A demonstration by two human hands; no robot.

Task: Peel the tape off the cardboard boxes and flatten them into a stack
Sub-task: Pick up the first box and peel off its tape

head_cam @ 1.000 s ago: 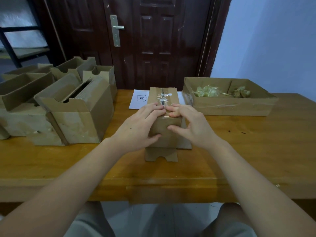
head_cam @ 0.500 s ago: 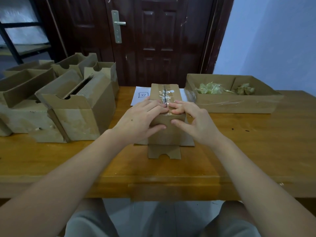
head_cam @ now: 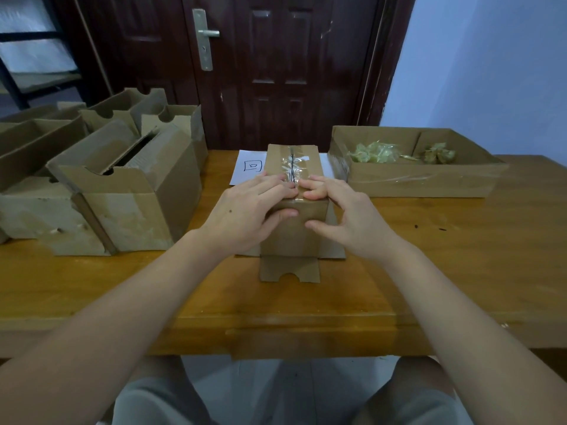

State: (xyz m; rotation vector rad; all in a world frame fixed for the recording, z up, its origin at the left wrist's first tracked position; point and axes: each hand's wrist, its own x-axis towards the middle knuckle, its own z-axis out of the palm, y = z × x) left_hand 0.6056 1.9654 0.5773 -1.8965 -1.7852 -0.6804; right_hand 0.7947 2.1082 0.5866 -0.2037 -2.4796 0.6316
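At counter (head_cam: 460,271) centre stands our box (head_cam: 294,234), tape (head_cam: 293,167) running 6 to 12 along its top. Our left hand (head_cam: 251,213) and right hand (head_cam: 346,219) grasp the near end, fingertips meeting at the tape's 6 o'clock end, equally near.

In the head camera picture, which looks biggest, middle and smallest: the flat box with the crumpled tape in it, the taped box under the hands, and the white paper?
1. Flat box holding crumpled tape: largest.
2. Taped box under the hands: middle, though it sits nearer the camera.
3. White paper: smallest, but the taped box partly hides it.
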